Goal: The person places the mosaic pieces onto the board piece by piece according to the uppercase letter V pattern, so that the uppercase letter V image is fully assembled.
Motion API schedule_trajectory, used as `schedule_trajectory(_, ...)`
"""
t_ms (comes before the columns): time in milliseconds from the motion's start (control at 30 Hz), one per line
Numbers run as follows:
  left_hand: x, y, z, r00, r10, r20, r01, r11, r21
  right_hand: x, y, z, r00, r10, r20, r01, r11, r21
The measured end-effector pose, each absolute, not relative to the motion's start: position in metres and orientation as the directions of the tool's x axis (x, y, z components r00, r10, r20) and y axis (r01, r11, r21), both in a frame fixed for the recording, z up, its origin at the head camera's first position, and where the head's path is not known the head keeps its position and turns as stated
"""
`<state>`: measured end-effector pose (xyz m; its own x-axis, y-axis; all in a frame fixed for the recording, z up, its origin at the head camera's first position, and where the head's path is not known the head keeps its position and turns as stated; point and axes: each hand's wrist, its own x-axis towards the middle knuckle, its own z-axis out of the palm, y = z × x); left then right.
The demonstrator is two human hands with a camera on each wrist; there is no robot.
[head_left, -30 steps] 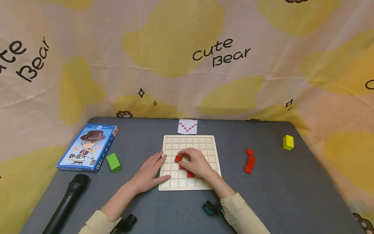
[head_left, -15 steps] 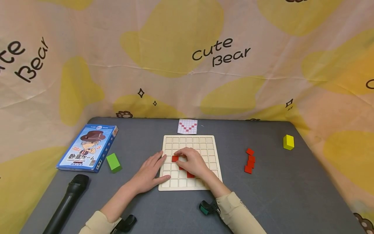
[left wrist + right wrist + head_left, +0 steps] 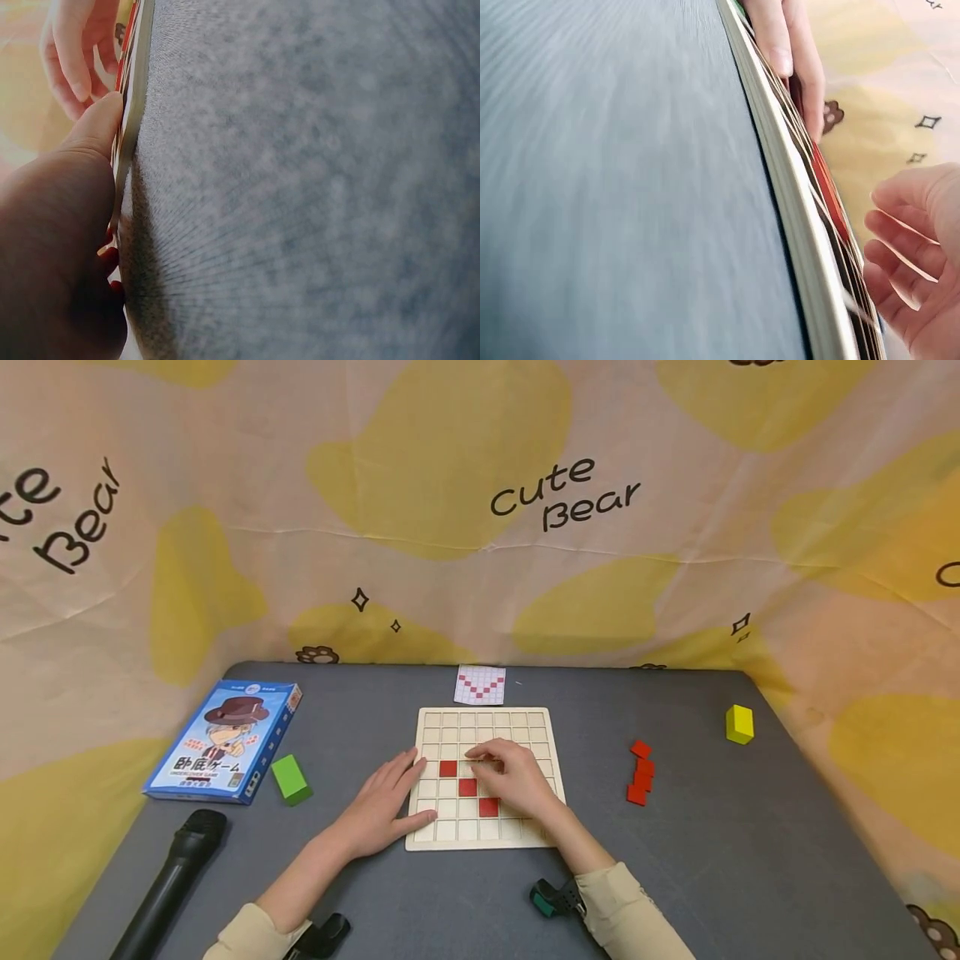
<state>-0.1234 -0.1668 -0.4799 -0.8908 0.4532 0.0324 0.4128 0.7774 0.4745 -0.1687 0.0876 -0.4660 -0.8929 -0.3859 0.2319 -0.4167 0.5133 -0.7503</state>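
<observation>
A pale gridded board [image 3: 551, 727] lies on the grey table, with three red tiles in its cells: one tile [image 3: 447, 769] at upper left, one [image 3: 467, 787] in the middle and one [image 3: 488, 807] at lower right, forming a diagonal. My left hand [image 3: 381, 808] rests with spread fingers on the board's left edge; in the left wrist view its thumb [image 3: 101, 124] touches the rim. Just above the board, right of the tiles, hovers my right hand [image 3: 515, 777], its fingers loosely bent. In the right wrist view this hand [image 3: 922, 247] holds nothing.
Behind the board lies a patterned card [image 3: 480, 685]. Several red tiles [image 3: 640, 781] are at right, a yellow block [image 3: 739, 725] farther right. A green block [image 3: 291, 779], a blue box [image 3: 225, 739] and a black microphone [image 3: 180, 868] are on the left.
The upper-left red tile shifted left into its cell, and my right hand let it go and moved right, uncovering the middle tile. My left hand stayed in place.
</observation>
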Motion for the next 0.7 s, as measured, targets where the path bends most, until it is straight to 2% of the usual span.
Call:
schedule_trajectory(400, -0.123, -0.165, -0.479, -0.892, 0.451, 0.043, 0.414, 0.775, 0.478, -0.169, 0.153, -0.465, -0.931, -0.287, 0.226, -0.356, 0.574, -0.737)
schedule_trajectory(700, -0.124, -0.165, -0.48, -0.892, 0.451, 0.035, 0.412, 0.779, 0.473, -0.17, 0.2, -0.465, -0.946, -0.186, 0.267, -0.322, 0.65, -0.689)
